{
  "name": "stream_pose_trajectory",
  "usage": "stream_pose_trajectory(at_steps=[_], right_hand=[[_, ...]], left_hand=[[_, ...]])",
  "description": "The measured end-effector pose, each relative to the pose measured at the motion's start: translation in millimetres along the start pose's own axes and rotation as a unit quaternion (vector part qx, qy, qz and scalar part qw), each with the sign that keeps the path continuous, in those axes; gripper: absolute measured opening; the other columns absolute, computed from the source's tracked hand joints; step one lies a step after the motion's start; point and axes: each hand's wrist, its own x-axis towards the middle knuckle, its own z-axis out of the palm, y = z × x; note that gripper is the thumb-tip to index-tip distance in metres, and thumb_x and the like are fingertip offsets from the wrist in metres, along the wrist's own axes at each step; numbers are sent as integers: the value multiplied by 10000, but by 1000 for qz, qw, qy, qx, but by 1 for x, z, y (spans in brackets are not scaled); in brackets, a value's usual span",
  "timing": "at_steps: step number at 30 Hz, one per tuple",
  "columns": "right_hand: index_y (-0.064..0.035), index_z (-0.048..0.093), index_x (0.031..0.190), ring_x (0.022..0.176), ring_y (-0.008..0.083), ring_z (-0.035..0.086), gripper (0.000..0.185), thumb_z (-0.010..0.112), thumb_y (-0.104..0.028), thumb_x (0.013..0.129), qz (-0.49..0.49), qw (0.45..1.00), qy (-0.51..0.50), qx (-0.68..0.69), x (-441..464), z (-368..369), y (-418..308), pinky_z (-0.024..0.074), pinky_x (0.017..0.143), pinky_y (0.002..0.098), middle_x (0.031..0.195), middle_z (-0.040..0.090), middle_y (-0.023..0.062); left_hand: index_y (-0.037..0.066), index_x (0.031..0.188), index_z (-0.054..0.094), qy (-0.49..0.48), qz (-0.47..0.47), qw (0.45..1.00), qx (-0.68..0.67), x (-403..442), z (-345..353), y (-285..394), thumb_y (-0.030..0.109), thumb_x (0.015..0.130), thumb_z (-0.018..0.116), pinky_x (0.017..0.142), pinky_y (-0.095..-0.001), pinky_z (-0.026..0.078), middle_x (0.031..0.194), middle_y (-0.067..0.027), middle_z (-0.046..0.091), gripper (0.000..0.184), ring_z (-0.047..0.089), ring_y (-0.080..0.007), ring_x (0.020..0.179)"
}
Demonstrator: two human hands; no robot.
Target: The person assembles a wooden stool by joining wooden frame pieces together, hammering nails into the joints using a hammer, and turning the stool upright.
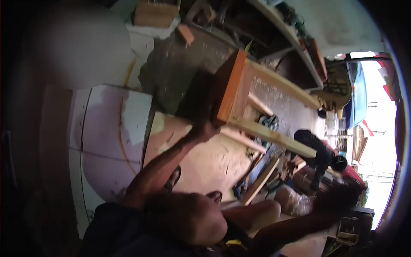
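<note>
The left hand [206,130] is closed around the lower corner of a stool-like wooden piece [233,88] with an orange-brown board top and pale bare legs, tipped sideways over the pale floor [201,160]. The right hand [342,199], dark and blurred, reaches out near a clear plastic-wrapped bundle [298,203], its grip impossible to tell, while a person in dark clothes and black cap [319,156] bends beyond the legs

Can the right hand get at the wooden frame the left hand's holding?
Probably yes: nothing nearby seems to block the right hand from the free leg ends of the wooden frame. The left hand holds its other end. Depth is hard to judge.
</note>
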Motion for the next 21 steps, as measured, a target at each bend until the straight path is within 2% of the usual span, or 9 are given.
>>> stream_pose_trajectory(at_steps=[4,7,10,12,14,15,16,19,21], right_hand=[[-54,608,1080,914,325,685,225,583,-249,972,73,980,-132,-127,-8,-24,-62,541,823,447,994,674,244],[-7,518,925,528,310,597,321,452,-297,1047,154,957,-88,229,3,47,-113,408,480,486,614,591,172],[-6,495,910,464,142,409,304,445,-264,1063,255,872,-9,418,11,24,-120,313,436,345,549,436,62],[-11,492,922,503,341,561,266,462,-242,1050,186,927,-16,324,24,34,-123,376,458,457,603,560,172],[-16,498,977,702,521,615,230,467,-235,1039,139,956,-140,219,35,29,-128,408,522,565,723,624,286],[-16,523,1047,619,468,633,225,490,-237,1023,180,937,-181,241,40,22,-112,419,496,535,664,623,233],[-3,536,1063,728,344,690,257,497,-250,1007,170,934,-216,227,59,-27,-103,483,578,488,795,678,201],[-30,550,1290,897,147,616,305,392,-157,1062,64,867,152,470,10,-79,25,528,798,266,1095,625,62],[-39,577,1247,932,194,637,276,447,-162,1037,47,979,108,163,3,-63,-31,518,813,326,1080,655,100]], left_hand=[[2,1542,176,4,25,998,56,-22,-6,27,45,761,777,1025,-429,445,1424,-263,439,986,482,-382,1275],[24,1572,74,64,75,983,154,-13,-7,38,-59,742,734,1031,-405,457,1470,-275,394,1063,459,-361,1329],[19,1559,117,22,1,1000,9,-22,-2,47,-29,741,745,880,-428,541,1239,-251,597,1032,632,-363,1098],[22,1552,156,97,120,977,150,5,-16,54,2,747,754,882,-420,540,1246,-230,596,1002,633,-354,1097],[39,1555,173,62,69,994,56,-5,-11,49,-26,744,751,1059,-395,433,1458,-209,417,998,464,-325,1332],[39,1555,173,57,65,995,51,-10,-4,43,-26,744,751,1059,-395,433,1458,-209,417,998,464,-325,1332],[42,1557,168,11,-84,977,-196,0,0,30,-43,740,750,1095,-389,390,1490,-206,366,1006,395,-324,1379],[49,1557,185,62,113,988,80,-1,-6,36,-49,766,729,968,-391,484,1380,-190,493,965,538,-313,1217],[51,1565,156,-20,-51,998,13,-9,-13,52,-76,732,741,985,-388,478,1438,-202,423,1026,496,-320,1268]])
